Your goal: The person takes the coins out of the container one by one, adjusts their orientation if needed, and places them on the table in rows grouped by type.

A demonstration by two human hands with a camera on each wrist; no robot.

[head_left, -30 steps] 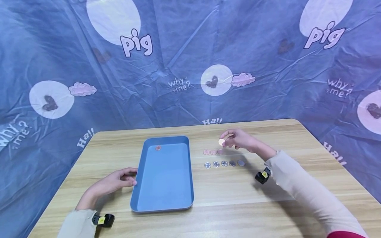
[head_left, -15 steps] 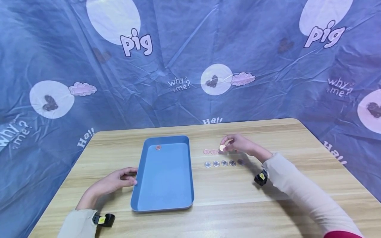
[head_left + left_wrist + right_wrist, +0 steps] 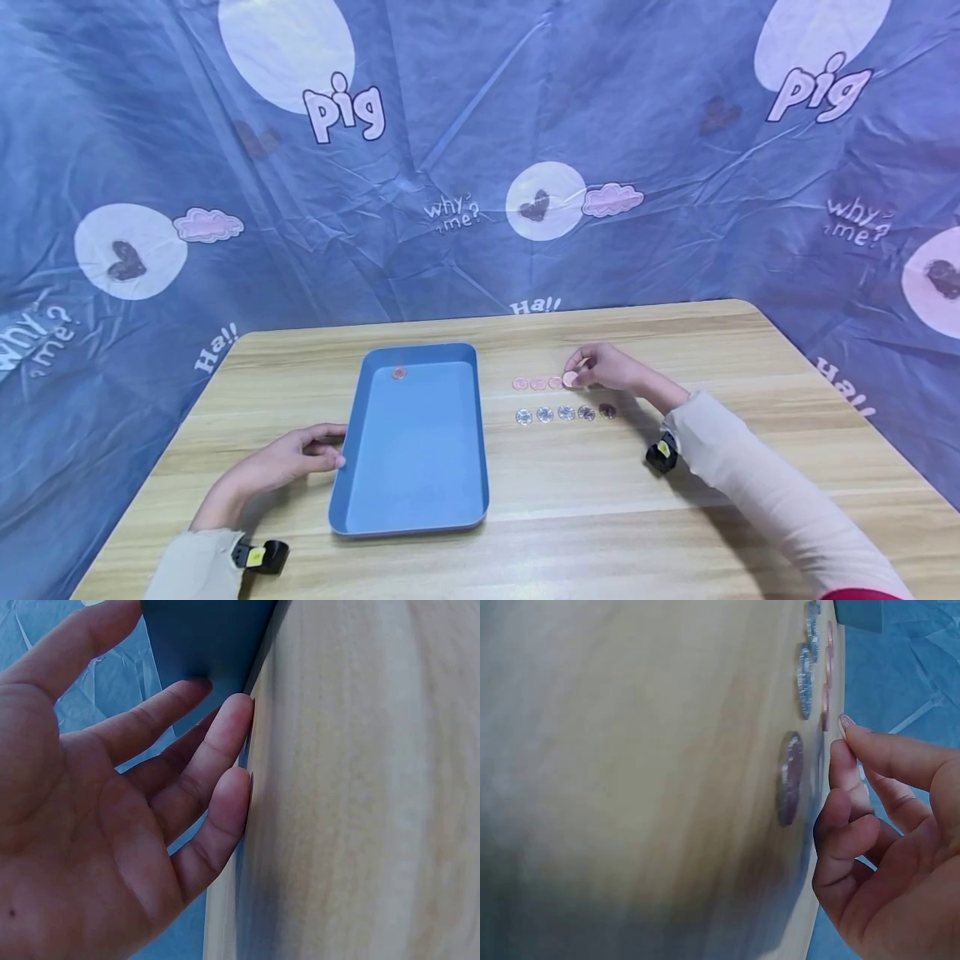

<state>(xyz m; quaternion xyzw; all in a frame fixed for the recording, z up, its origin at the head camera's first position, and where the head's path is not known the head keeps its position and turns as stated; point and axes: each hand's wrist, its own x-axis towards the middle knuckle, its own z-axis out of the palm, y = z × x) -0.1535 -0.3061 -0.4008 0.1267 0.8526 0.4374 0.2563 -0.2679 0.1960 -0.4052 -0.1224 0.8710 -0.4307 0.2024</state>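
Note:
My right hand [image 3: 609, 367] pinches a coin [image 3: 570, 379] between thumb and index finger, low over the table at the right end of a row of copper-coloured coins [image 3: 537, 384]. In the right wrist view the held coin is mostly hidden behind the fingertips [image 3: 845, 724]. A row of several silver coins [image 3: 566, 412] lies nearer to me. On the left, my left hand [image 3: 288, 457] rests by the blue tray [image 3: 416, 458], its fingers loosely bent and touching the outer wall. One copper-coloured coin [image 3: 399, 373] lies inside the tray near the far end.
The wooden table [image 3: 600, 517] carries the tray and both coin rows. A blue printed cloth [image 3: 450, 150] hangs behind the table's far edge. Each wrist wears a small black camera, such as the right one [image 3: 662, 455].
My right hand has come down and slightly to the right, bringing the pinched coin to the end of the copper-coloured row. My left hand and the tray have stayed put.

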